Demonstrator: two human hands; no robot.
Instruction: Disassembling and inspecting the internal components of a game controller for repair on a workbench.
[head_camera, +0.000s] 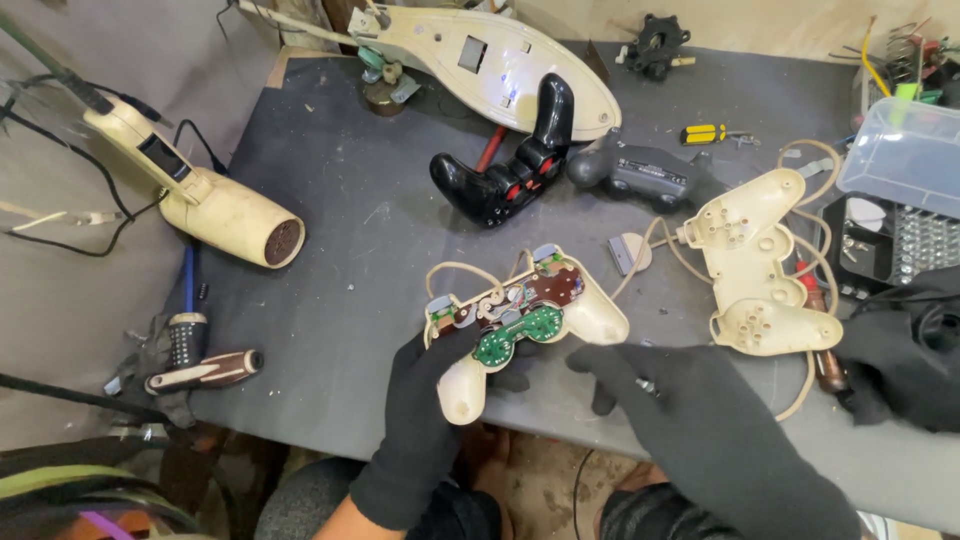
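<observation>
Head view: the gloved left hand (425, 395) is closed around the near-left grip of an opened cream game controller (525, 320) at the table's near middle, its green circuit board (520, 333) and thin wires bared. Light, stiff, and probably fragile there, it is best held by the plastic horns. The right hand (655, 385) rests just right of it, fingers curled, seemingly pinching something small, perhaps a screw; I cannot tell. The removed back shell (760, 265) lies further right.

Small grey rectangular screen (472, 54) on the cream casing, upper centre; pale label strip (650, 165) on the dark grey controller, upper right of centre.
</observation>
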